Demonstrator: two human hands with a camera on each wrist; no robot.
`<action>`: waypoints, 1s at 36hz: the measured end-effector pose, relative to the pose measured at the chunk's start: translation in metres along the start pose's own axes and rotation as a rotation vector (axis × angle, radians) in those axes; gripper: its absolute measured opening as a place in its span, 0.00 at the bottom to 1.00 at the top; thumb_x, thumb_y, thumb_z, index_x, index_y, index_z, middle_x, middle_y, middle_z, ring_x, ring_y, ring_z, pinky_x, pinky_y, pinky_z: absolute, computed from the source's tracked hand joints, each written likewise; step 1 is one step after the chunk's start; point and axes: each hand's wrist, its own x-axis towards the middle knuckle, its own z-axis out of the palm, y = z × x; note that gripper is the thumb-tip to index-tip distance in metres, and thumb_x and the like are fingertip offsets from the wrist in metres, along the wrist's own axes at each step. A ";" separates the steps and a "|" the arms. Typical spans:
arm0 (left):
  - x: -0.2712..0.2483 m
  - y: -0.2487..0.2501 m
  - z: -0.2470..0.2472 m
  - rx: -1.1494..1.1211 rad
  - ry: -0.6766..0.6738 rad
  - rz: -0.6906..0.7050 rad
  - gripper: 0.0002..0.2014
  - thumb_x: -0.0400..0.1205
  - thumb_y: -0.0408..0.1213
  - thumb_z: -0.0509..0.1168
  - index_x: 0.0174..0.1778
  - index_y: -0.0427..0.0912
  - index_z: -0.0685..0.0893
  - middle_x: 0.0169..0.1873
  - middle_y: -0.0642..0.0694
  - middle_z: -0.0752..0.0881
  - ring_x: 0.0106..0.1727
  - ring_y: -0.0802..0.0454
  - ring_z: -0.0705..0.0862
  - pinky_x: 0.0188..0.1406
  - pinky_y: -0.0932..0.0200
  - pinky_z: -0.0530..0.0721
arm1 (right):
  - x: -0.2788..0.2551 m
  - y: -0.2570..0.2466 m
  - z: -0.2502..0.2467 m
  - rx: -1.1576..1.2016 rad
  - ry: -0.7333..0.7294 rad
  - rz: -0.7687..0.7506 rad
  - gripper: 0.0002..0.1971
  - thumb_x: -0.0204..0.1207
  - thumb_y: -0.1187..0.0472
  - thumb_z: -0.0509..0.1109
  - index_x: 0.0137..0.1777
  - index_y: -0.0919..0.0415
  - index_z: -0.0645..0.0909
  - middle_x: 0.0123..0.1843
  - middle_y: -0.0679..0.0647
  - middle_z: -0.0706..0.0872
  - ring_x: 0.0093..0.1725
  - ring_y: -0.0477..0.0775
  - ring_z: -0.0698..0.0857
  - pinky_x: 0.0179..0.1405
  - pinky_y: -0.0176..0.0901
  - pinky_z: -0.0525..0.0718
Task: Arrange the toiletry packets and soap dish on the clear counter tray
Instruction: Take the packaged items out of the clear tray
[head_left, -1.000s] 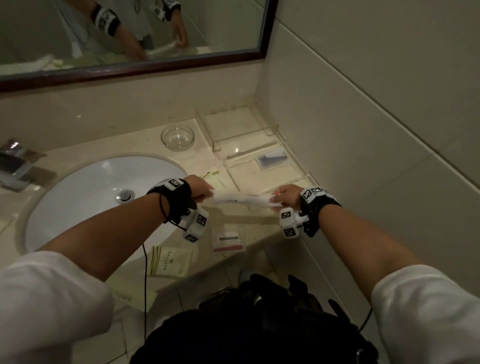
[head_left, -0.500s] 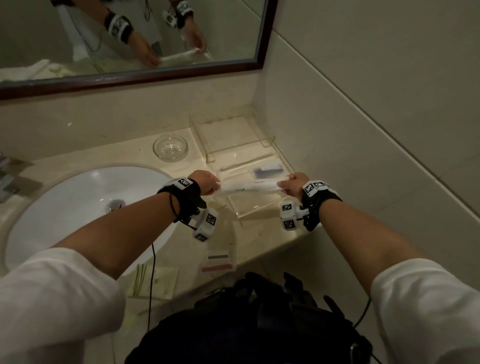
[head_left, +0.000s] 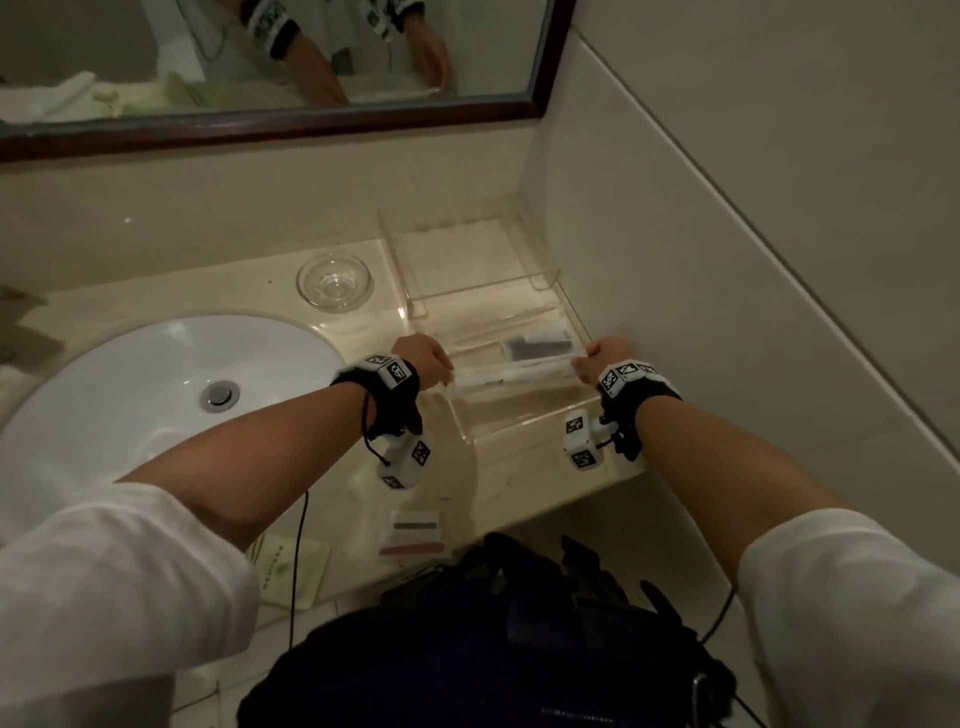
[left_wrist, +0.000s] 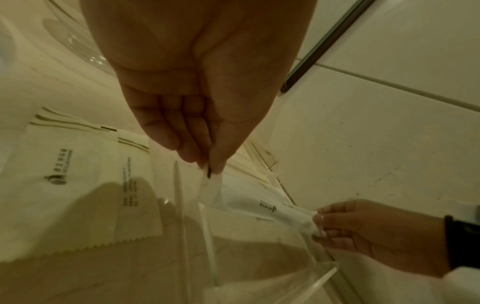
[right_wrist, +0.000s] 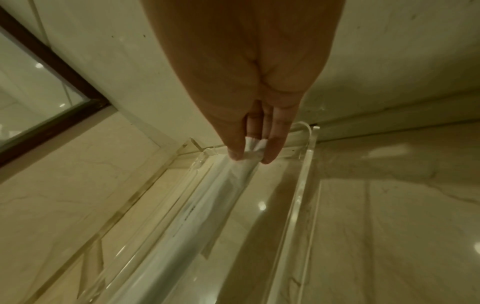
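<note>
A long white packet hangs stretched between my two hands over the front section of the clear counter tray. My left hand pinches its left end. My right hand pinches the right end. Behind it in the tray lies a packet with a dark item. The round glass soap dish stands on the counter left of the tray. A cream packet lies on the counter beside the tray's left wall.
The white sink basin is to the left. Near the counter's front edge lie a red-and-green striped packet and a pale green packet. The tiled wall runs close along the tray's right side. A dark bag hangs below.
Both hands have carried the long white packet away from me, from above the counter's front to over the tray's front section, and lower.
</note>
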 end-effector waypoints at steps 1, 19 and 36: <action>0.000 0.001 0.001 0.021 0.000 0.008 0.09 0.73 0.34 0.74 0.49 0.40 0.91 0.51 0.44 0.90 0.57 0.49 0.86 0.53 0.63 0.82 | -0.006 -0.005 -0.002 -0.037 0.005 -0.005 0.13 0.75 0.53 0.70 0.54 0.61 0.82 0.51 0.60 0.88 0.48 0.60 0.86 0.49 0.46 0.81; 0.010 0.005 0.007 0.241 -0.022 0.020 0.09 0.76 0.37 0.71 0.50 0.40 0.90 0.52 0.43 0.89 0.55 0.47 0.86 0.54 0.58 0.84 | -0.001 -0.014 0.001 -0.250 0.066 -0.022 0.09 0.76 0.64 0.71 0.53 0.63 0.87 0.53 0.59 0.89 0.49 0.60 0.86 0.50 0.40 0.80; 0.020 0.011 0.011 0.388 -0.073 -0.035 0.15 0.73 0.44 0.75 0.49 0.36 0.90 0.48 0.40 0.90 0.49 0.44 0.89 0.52 0.52 0.88 | -0.009 -0.028 0.000 -0.505 0.081 -0.063 0.16 0.81 0.65 0.60 0.67 0.69 0.77 0.67 0.63 0.80 0.65 0.63 0.81 0.63 0.48 0.80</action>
